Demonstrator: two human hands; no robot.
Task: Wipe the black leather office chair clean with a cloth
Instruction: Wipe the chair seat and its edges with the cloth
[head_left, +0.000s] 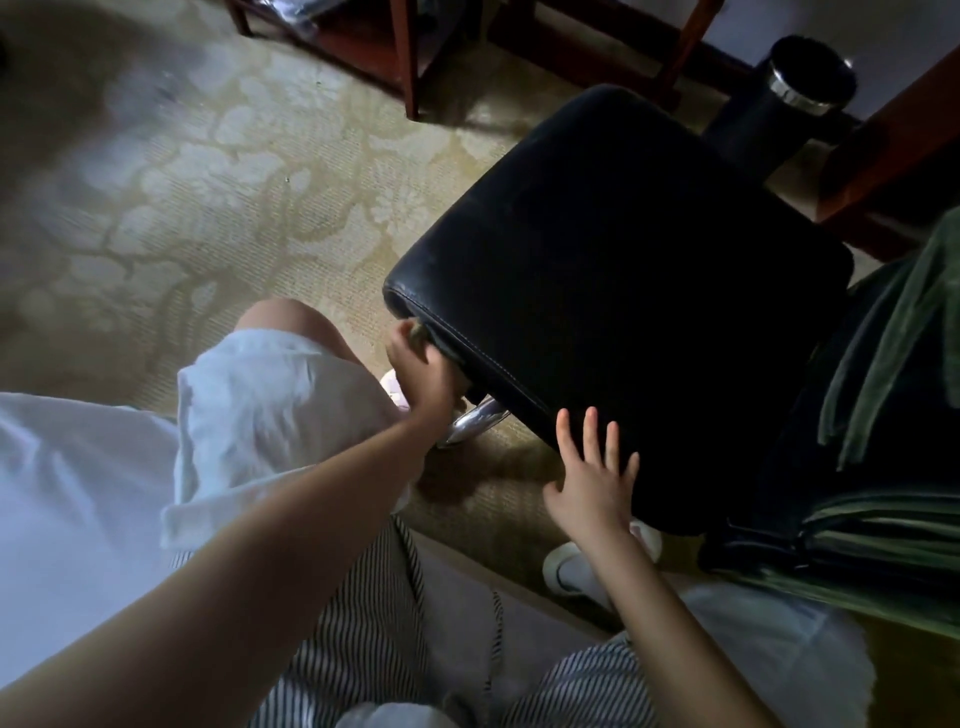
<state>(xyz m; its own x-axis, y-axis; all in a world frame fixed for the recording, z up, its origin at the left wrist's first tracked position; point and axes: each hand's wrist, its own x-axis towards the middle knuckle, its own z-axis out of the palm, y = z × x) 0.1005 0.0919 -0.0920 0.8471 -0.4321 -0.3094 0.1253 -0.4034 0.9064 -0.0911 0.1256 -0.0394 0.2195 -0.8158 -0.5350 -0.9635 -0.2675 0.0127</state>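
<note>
Black leather chair seat (623, 291) sits right of centre on the patterned carpet (208, 182). Padding is judged soft, the leather smooth and likely slick, and the chair heavy yet prone to swivel. The cloth (417, 332), barely visible, is bunched in the curled left hand (423, 371) at the seat's near corner. The right hand (592, 480) lies flat with fingers spread, gripping nothing, on the near edge, a sound bracing point.

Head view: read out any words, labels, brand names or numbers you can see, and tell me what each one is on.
None: no readable text shows on the chair, the carpet, the clothes or the black cylinder.
</note>
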